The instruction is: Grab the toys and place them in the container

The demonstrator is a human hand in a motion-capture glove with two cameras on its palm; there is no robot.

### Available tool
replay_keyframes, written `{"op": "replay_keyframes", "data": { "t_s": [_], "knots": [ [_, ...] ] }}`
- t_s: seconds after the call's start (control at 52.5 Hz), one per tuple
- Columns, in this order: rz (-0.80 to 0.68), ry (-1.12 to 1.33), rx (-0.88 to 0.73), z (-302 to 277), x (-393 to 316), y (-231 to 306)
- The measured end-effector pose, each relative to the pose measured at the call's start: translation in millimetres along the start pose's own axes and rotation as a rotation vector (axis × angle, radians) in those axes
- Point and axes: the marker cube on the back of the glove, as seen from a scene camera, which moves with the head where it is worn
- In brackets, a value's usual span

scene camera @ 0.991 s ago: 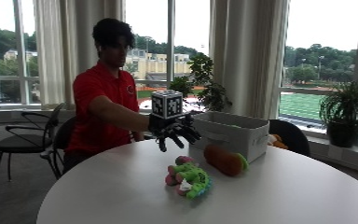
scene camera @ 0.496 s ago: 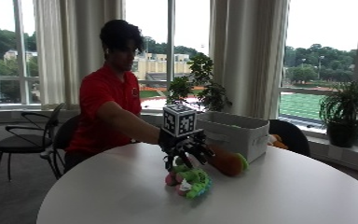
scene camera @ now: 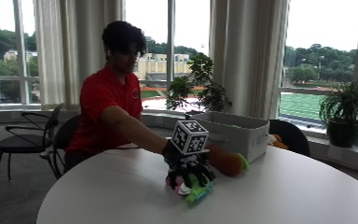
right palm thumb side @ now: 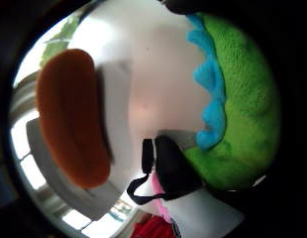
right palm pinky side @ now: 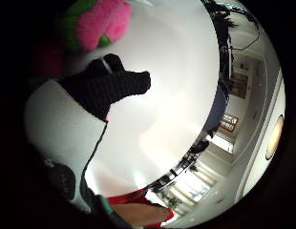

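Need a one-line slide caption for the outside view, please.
Seated person lowers gloved right hand onto a green plush toy on the table, beside an orange toy and container.

The person (scene camera: 113,112) wears a red short-sleeved polo shirt (scene camera: 101,109) with a small dark mark on the chest. The right hand (scene camera: 190,170) is covered by a black knitted glove with white plastic at its palm.
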Motion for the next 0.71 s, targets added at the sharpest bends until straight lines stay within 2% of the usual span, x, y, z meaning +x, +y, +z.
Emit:
{"op": "replay_keyframes", "data": {
  "t_s": [0.152,0.248,0.553,0.705],
  "knots": [
    [-0.030,0.019,-0.056,-2.9,-1.7,2.4],
    [-0.031,0.012,-0.037,-4.7,1.3,1.7],
    [-0.025,0.113,0.302,-9.0,-0.8,4.4],
    [-0.048,0.005,0.359,-18.4,8.9,14.6]
  ]
}}
